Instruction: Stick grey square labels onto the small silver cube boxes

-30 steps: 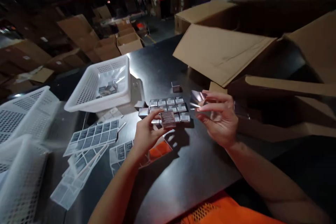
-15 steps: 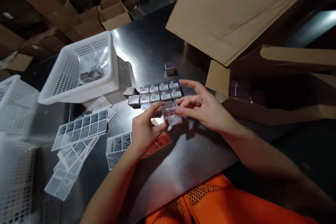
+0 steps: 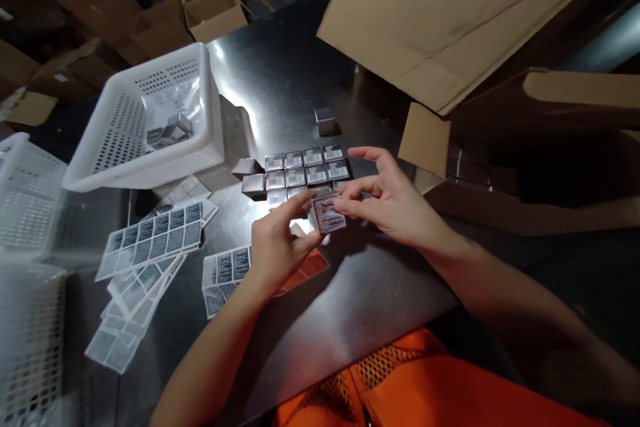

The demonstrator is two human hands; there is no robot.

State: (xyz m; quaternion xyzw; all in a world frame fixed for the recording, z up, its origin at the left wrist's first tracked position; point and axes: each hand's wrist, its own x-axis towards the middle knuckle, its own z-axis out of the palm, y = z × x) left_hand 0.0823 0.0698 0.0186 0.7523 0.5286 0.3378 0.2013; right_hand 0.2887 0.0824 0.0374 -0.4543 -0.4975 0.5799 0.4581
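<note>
Between the thumb and fingers of my left hand (image 3: 280,240) is a small shiny box (image 3: 329,215), tilted so that its face with dark print shows. My right hand (image 3: 383,197) meets the box at its right edge, thumb and a finger pinched there, the index finger stretched out above. Just beyond the hands, several small silver boxes (image 3: 295,177) with barcode labels stand in close rows. Left of my left hand lies a sheet of printed labels (image 3: 225,270), and a red-orange sheet (image 3: 305,272) is partly hidden under that hand.
More label sheets (image 3: 155,237) lie fanned at the left. A white perforated basket (image 3: 145,170) holds several silver boxes; other white baskets (image 3: 30,213) stand at the left edge. One silver box (image 3: 325,121) sits apart behind the rows. A large open carton (image 3: 450,20) stands at the right.
The held box has turned a little, so its printed face shows darker and clearer. Both hands keep nearly the same grip. The view has shifted slightly.
</note>
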